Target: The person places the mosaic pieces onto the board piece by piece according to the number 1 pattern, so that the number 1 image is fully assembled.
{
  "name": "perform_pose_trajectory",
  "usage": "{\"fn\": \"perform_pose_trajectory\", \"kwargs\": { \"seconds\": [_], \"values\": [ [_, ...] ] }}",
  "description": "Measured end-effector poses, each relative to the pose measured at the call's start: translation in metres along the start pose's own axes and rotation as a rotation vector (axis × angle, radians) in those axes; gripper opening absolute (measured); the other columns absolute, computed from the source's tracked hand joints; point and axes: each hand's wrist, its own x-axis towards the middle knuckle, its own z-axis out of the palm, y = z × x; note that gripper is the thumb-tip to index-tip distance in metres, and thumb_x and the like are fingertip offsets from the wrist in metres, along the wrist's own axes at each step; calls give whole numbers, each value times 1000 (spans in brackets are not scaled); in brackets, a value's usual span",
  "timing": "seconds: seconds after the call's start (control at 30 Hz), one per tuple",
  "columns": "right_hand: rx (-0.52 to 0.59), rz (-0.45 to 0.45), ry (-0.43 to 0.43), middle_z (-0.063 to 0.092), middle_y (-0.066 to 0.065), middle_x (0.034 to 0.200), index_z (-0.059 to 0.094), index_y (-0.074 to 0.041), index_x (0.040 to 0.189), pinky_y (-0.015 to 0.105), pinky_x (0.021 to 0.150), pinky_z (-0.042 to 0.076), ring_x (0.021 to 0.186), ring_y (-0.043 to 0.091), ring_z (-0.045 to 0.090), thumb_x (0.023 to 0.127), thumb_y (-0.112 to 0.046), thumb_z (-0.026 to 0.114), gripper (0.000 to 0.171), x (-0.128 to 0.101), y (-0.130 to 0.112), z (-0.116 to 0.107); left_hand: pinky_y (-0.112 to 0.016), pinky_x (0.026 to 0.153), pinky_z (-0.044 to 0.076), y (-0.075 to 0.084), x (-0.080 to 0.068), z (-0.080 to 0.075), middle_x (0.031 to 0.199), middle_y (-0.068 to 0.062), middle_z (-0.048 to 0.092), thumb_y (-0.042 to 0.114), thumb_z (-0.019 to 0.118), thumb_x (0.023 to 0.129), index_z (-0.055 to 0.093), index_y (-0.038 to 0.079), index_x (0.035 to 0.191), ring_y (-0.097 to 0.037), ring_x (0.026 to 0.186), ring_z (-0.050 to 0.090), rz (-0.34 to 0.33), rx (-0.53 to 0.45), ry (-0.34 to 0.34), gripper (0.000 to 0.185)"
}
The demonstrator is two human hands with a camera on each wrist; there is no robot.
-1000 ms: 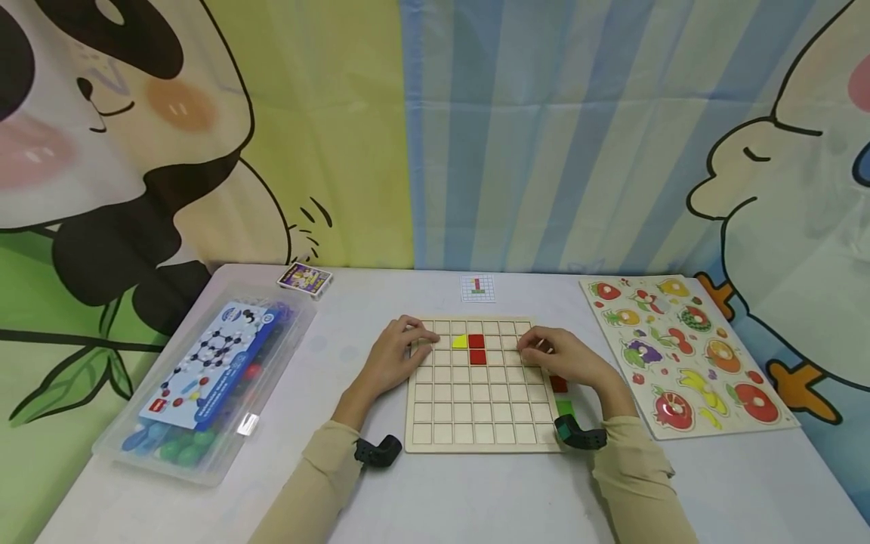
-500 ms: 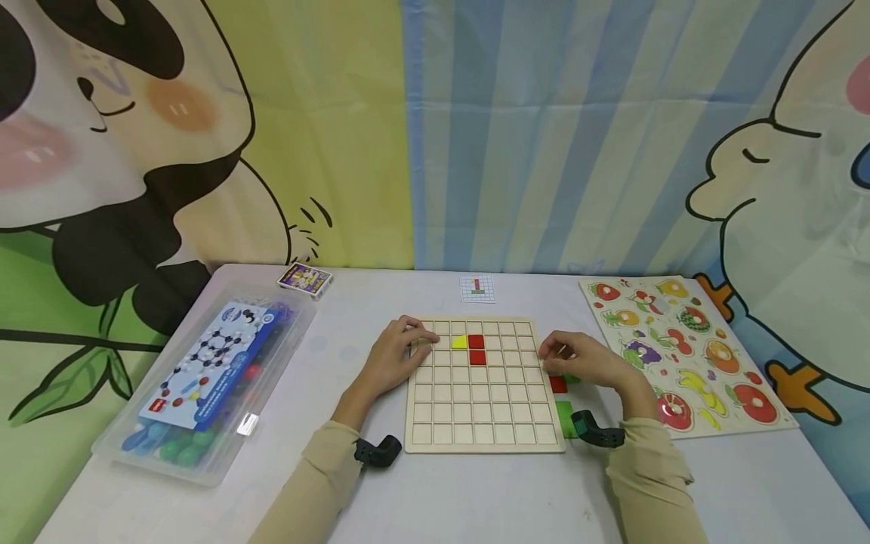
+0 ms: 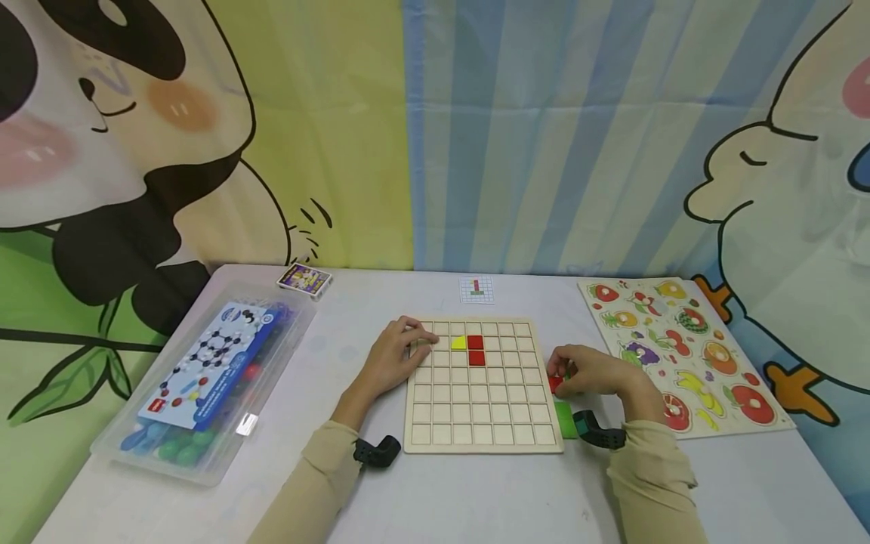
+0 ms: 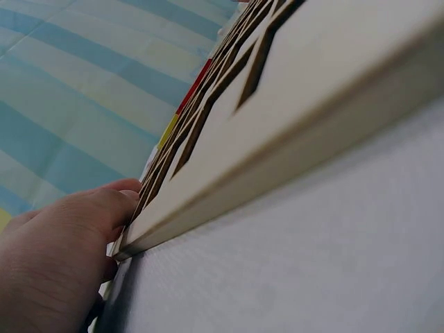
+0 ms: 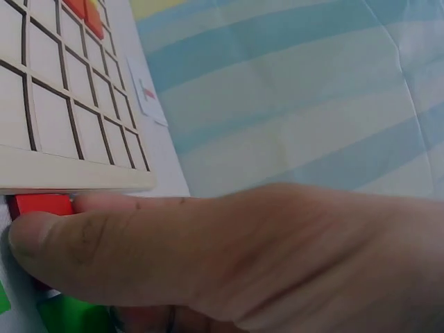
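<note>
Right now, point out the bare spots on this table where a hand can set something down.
Bare table lies below the grid board, also between the plastic box and the left hand, and behind the board beside the pattern card. Crowded: between board and fruit puzzle, where the right hand pinches a red block above a green block.

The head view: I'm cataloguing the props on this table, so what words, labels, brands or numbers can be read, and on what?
Clear plastic box: blue label with a molecule drawing, print too small to read.
Purple card box: print too blurred to read.
Pattern card: coloured squares on a grid, no words.
Fruit puzzle board: pictures only.
Wooden grid board: no writing.
</note>
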Motion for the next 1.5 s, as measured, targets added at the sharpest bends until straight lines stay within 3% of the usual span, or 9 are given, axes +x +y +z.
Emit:
{"fn": "perform_pose_trajectory", "kwargs": {
  "seconds": [0.17,0.4,0.77,0.97,1.13,1.33,1.5],
  "values": [
    [-3,-8,48,50,5,79,56,-5,93,30,62,37,72,18,46,79,-11,72,22,3,2,1,-33,76,40,0,0,0,110,2,57,20,64,89,72,26,103,-16,91,50,-4,-3,-5,17],
    [-16,-11,154,51,9,88,55,-3,104,30,68,38,79,18,46,82,-12,70,28,9,2,2,-33,75,40,2,0,-1,109,1,57,18,65,89,73,24,103,-16,90,49,-1,-10,4,17],
    [-30,-13,217,52,8,88,56,-4,102,30,64,38,75,18,46,82,-11,70,25,11,2,3,-36,77,42,2,0,-2,108,0,58,18,65,88,73,24,102,-17,92,51,23,-12,15,16],
    [-90,-29,265,61,6,89,63,-8,99,29,66,42,79,17,52,89,-16,63,13,12,2,3,-34,76,41,1,0,-1,109,0,57,19,65,89,73,24,102,-17,90,50,12,-8,9,16],
    [-66,-44,339,64,7,95,64,-11,101,30,68,44,85,19,55,94,-19,57,12,13,-1,3,-33,75,41,1,0,-1,110,1,57,20,64,90,72,24,103,-16,90,50,12,-4,0,16],
    [-42,-93,376,63,4,98,65,-14,100,32,72,44,89,20,55,94,-22,56,13,18,-9,8,-34,76,41,1,0,-2,109,1,57,21,64,90,72,25,104,-17,91,51,12,-8,-5,16],
    [-4,-157,342,62,3,95,65,-15,99,31,71,44,85,18,54,95,-23,56,13,23,-17,13,-33,76,41,1,0,-1,108,2,57,20,65,89,72,25,103,-16,90,50,6,-7,2,17]
  ]
}}
